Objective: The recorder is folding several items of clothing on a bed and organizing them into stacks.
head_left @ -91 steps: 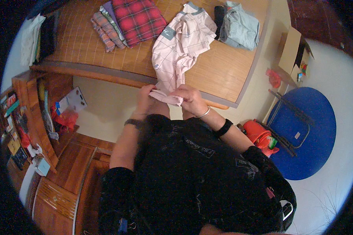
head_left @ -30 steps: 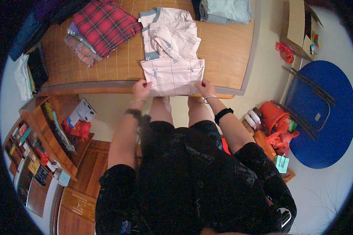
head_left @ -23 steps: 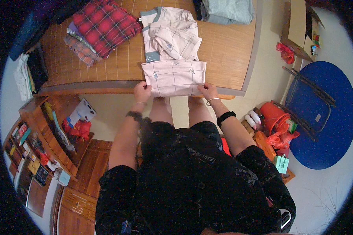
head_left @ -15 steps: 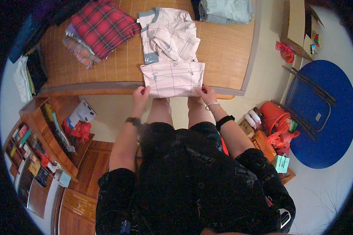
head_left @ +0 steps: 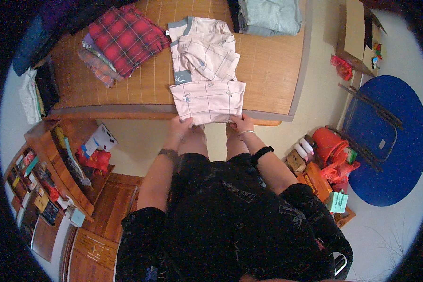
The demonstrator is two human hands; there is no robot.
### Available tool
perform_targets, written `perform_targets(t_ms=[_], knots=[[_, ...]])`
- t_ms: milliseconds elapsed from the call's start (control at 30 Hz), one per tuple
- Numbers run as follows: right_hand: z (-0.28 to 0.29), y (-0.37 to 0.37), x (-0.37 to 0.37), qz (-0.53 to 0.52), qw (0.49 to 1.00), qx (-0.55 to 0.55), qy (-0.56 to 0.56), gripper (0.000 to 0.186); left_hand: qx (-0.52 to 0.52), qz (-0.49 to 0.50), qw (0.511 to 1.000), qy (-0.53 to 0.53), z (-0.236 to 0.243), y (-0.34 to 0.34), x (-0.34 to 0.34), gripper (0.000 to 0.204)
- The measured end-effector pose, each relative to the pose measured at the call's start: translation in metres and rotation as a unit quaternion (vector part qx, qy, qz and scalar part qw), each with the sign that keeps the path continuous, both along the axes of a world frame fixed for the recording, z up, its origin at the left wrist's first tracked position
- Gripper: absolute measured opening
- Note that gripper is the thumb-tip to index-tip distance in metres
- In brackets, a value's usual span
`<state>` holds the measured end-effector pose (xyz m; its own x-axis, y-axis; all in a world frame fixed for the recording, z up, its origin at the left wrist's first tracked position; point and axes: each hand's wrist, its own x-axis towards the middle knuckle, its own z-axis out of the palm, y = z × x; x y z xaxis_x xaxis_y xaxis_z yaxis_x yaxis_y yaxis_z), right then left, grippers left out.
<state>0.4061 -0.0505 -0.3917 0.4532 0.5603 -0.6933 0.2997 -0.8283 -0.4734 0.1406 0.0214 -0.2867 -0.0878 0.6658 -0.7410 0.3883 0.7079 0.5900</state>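
A pale pink garment (head_left: 207,51) with a grid print and grey collar lies on the woven-mat bed (head_left: 268,80). Its nearest part is a flat folded band (head_left: 207,96) hanging slightly over the bed's front edge. My left hand (head_left: 182,124) pinches the band's lower left corner; my right hand (head_left: 238,123) pinches the lower right corner, a silver bangle at that wrist. To the left of the garment sits a pile of plaid cloth (head_left: 122,37), red on top. Folded grey clothing (head_left: 268,16) lies at the back right beside dark cloth.
Dark clothing (head_left: 37,33) and white cloth (head_left: 30,96) are at the bed's left end. A wooden shelf unit (head_left: 61,164) with small items stands at left. At right are a folded blue round table (head_left: 385,178), red bucket (head_left: 324,141), bags and cardboard box (head_left: 352,33).
The band, bunched between my hands three seconds ago, is now spread flat. In the last second both hands and the band's lower edge have shifted toward my body, the hands slightly closer together.
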Motion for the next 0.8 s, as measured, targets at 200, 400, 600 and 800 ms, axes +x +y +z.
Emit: perform_targets(t_ms=[200, 400, 600, 800], knots=[[0.106, 0.049, 0.023, 0.037, 0.988, 0.016, 0.147, 0.017, 0.166, 0.106, 0.979, -0.048, 0.02, -0.004, 0.006, 0.033], [0.187, 0.082, 0.023, 0.047, 0.969, 0.207, 0.125, 0.016, 0.213, -0.068, 0.973, -0.063, 0.067, 0.018, 0.004, 0.045], [0.207, 0.09, 0.039, 0.263, 0.926, 0.212, 0.169, 0.028, 0.269, -0.23, 0.934, -0.037, 0.087, 0.015, -0.001, 0.04], [0.215, 0.106, 0.042, 0.479, 0.833, 0.272, -0.047, 0.023, 0.125, -0.048, 0.977, -0.166, 0.055, 0.006, -0.016, 0.033]])
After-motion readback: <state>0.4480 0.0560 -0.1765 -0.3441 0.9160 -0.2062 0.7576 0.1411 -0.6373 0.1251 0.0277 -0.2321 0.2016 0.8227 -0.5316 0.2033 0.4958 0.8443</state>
